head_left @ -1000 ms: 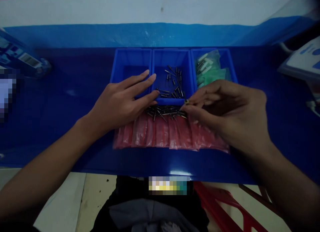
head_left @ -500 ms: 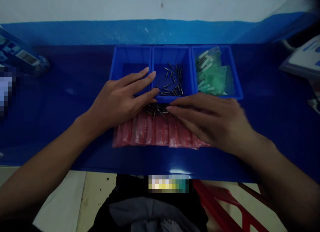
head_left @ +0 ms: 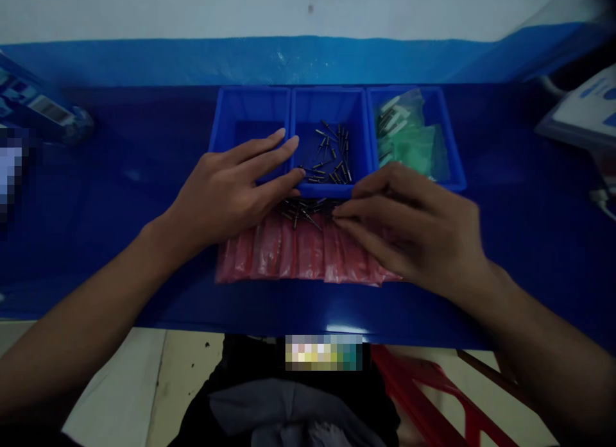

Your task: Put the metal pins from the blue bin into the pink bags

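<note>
Blue covers the whole workbench (head_left: 115,197), backed by a white wall, with three blue bins side by side at the far edge. Closest to the body lies a row of red sleeves (head_left: 289,254), flat and touching one another, and across their top edge sits a loose heap of small metal pins (head_left: 308,211), just in front of the middle bin (head_left: 330,145), which holds more of the same. Left hand (head_left: 231,190) rests flat and spread, gripping nothing, its fingertips on that bin's near rim. Right hand (head_left: 414,232) lies low with fingertips drawn together at the heap; I cannot tell if a pin is caught between them. A sideways brush could likely scatter pins off the sleeves. Green packets (head_left: 409,145) fill the right bin; the left bin (head_left: 245,120) looks bare
</note>
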A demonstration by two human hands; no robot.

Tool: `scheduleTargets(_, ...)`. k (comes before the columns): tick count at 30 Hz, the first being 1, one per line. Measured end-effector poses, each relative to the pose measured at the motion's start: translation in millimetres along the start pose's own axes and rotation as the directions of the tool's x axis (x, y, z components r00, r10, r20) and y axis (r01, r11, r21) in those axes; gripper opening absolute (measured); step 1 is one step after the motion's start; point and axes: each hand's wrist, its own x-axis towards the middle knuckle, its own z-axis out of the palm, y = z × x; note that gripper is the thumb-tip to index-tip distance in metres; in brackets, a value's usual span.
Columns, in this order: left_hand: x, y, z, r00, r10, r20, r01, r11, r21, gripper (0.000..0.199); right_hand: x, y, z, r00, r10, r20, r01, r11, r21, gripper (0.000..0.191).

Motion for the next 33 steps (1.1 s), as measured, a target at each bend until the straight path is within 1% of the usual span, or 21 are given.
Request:
scheduleTargets(2, 0, 0, -1.0, 1.0, -0.004, 0.016, 0.005, 1.0, -0.006, 0.031, 2, -5, -2, 0.984, 0.153, -0.09, -0.136, 0.975, 0.174, 0.008)
scheduleTargets(4, 0, 0, -1.9, 1.0, -0.014, 0.014, 0.014, 1.0, -0.012, 0.031, 4, -8, -4, 0.931, 0.313, -0.186, -0.238, 0.909, 0.341, 0.008)
scheduleTargets(5, 0, 1, -2.4, 0.999, -0.025, 0.019, 0.026, 1.0, -0.015, 0.031, 6, -9, -5, 0.905, 0.363, -0.221, -0.259, 0.883, 0.391, 0.01)
scheduleTargets(6, 1, 1, -2.7, 0.999, -0.037, 0.031, 0.038, 0.999, -0.019, 0.03, 7, -10, -6, 0.891, 0.385, -0.241, -0.265, 0.872, 0.412, 0.016)
scheduleTargets(7, 1, 2, -2.9, 0.998, -0.047, 0.039, 0.048, 0.999, -0.022, 0.03, 8, -9, -6, 0.891, 0.387, -0.237, -0.27, 0.872, 0.409, 0.024)
scheduleTargets(8, 1, 2, -3.0, 0.998, -0.056, 0.042, 0.057, 0.998, -0.023, 0.029, 8, -9, -7, 0.906, 0.368, -0.211, -0.268, 0.882, 0.388, 0.033)
scheduleTargets(10, 1, 3, -2.9, 0.996, -0.069, 0.055, 0.07, 0.997, -0.013, 0.029, 7, -6, -8, 0.95, 0.266, -0.167, -0.211, 0.934, 0.289, 0.043)
scheduleTargets(12, 0, 2, -2.6, 0.998, -0.049, 0.044, 0.049, 0.999, -0.002, 0.03, 4, -1, -6, 0.99, 0.072, -0.124, -0.058, 0.992, 0.114, 0.04)
scheduleTargets(13, 0, 2, -2.4, 0.998, -0.041, 0.045, 0.041, 0.999, -0.004, 0.031, 2, 1, -4, 0.996, -0.048, -0.081, 0.049, 0.999, 0.012, 0.037)
scheduleTargets(14, 0, 1, -2.2, 0.998, -0.033, 0.047, 0.034, 0.999, -0.011, 0.031, 1, 4, -2, 0.988, -0.155, -0.016, 0.153, 0.985, -0.079, 0.035)
scheduleTargets(15, 0, 1, -2.1, 0.999, -0.024, 0.043, 0.025, 1.0, -0.019, 0.031, -1, 6, 1, 0.971, -0.23, 0.061, 0.236, 0.96, -0.148, 0.035)
scheduleTargets(16, 0, 0, -1.9, 0.999, -0.014, 0.032, 0.014, 1.0, -0.025, 0.031, -1, 8, 3, 0.953, -0.27, 0.141, 0.294, 0.937, -0.188, 0.036)
scheduleTargets(17, 0, 0, -1.8, 1.0, -0.008, 0.029, 0.009, 1.0, -0.028, 0.032, -2, 9, 5, 0.937, -0.289, 0.195, 0.327, 0.922, -0.206, 0.037)
scheduleTargets(18, 1, 0, -1.7, 1.0, -0.006, 0.029, 0.007, 1.0, -0.028, 0.031, -2, 10, 7, 0.93, -0.289, 0.228, 0.336, 0.919, -0.206, 0.038)
scheduleTargets(20, 1, 0, -1.6, 1.0, 0.002, 0.021, -0.001, 1.0, -0.022, 0.031, -1, 10, 8, 0.927, -0.286, 0.241, 0.333, 0.925, -0.183, 0.035)
scheduleTargets(24, 1, 0, -1.6, 1.0, 0.011, 0.014, -0.011, 1.0, -0.012, 0.033, 0, 12, 6, 0.937, -0.296, 0.187, 0.326, 0.932, -0.156, 0.024)
scheduleTargets(27, 0, -1, -1.3, 1.0, 0.019, 0.001, -0.019, 1.0, -0.009, 0.035, -1, 12, 5, 0.956, -0.258, 0.141, 0.277, 0.95, -0.142, 0.023)
scheduleTargets(28, 0, -1, -1.1, 1.0, 0.02, 0.001, -0.02, 1.0, -0.008, 0.035, -1, 12, 4, 0.964, -0.241, 0.113, 0.256, 0.956, -0.142, 0.023)
scheduleTargets(31, 0, -1, -0.8, 1.0, 0.018, -0.002, -0.018, 1.0, -0.019, 0.035, -2, 5, 2, 0.98, -0.196, -0.021, 0.193, 0.976, -0.104, 0.025)
scheduleTargets(33, 0, -1, -1.2, 1.0, 0.003, -0.001, -0.003, 0.999, -0.032, 0.034, -1, -2, -2, 0.987, -0.091, -0.133, 0.091, 0.996, -0.005, 0.023)
